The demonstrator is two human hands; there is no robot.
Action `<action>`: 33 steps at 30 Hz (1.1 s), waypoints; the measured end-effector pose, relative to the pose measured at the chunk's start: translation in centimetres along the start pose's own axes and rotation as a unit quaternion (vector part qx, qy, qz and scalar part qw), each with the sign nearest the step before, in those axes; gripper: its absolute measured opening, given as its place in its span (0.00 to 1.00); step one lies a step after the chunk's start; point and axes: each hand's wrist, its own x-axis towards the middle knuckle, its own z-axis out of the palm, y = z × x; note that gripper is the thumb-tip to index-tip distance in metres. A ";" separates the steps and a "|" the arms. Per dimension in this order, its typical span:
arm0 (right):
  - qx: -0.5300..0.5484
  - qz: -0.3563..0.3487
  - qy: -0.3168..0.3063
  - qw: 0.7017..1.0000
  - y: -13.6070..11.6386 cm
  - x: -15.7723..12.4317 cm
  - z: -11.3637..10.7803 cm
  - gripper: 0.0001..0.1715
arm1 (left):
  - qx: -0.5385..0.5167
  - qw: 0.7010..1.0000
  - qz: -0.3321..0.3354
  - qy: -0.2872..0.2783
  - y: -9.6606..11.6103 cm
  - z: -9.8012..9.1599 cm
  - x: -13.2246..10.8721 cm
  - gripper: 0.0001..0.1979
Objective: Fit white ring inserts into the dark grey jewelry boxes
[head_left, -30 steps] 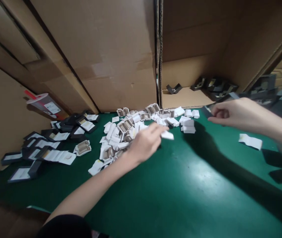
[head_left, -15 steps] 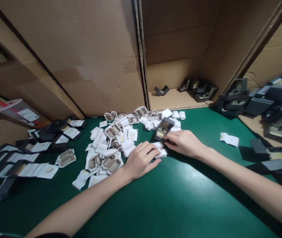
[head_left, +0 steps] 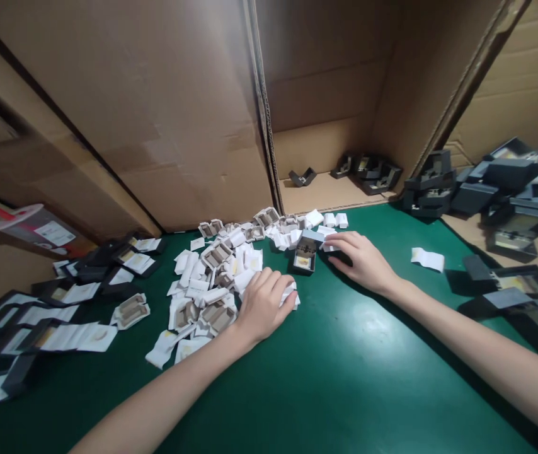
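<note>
A small black hinged box [head_left: 303,261] stands on the green table with its lid raised, a pale lining and a yellowish patch inside. My right hand [head_left: 362,261] is just to its right, thumb and fingers apart, holding nothing; white pieces lie behind the fingertips. My left hand [head_left: 263,304] curls over a folded white paper insert [head_left: 292,295], which shows partly past the fingers. Beside that hand spreads a heap of white paper inserts [head_left: 198,287], some with beige hollow undersides up.
Black boxes with white slips [head_left: 75,293] crowd the left side, near a plastic cup [head_left: 46,227] with a red straw. More black boxes [head_left: 515,176] pile up at right. Cardboard walls [head_left: 193,126] enclose the back. One white slip [head_left: 428,259] lies at right.
My right hand has let go of the black box and moved to its right. The left hand's fingers have closed over the white insert. The view has shifted slightly.
</note>
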 end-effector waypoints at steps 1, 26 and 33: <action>-0.008 -0.009 -0.016 1.000 0.0 0.1 0.1 0.15 | 0.007 1.000 -0.004 0.001 0.0 0.0 0.0 0.08; 0.000 0.031 -0.021 0.999 0.8 0.5 1.0 0.12 | -0.064 0.989 0.133 -0.004 0.4 0.2 0.2 0.13; 0.008 0.042 -0.020 0.999 0.8 0.5 1.1 0.11 | -0.022 0.997 0.014 -0.070 -1.9 -2.0 2.9 0.11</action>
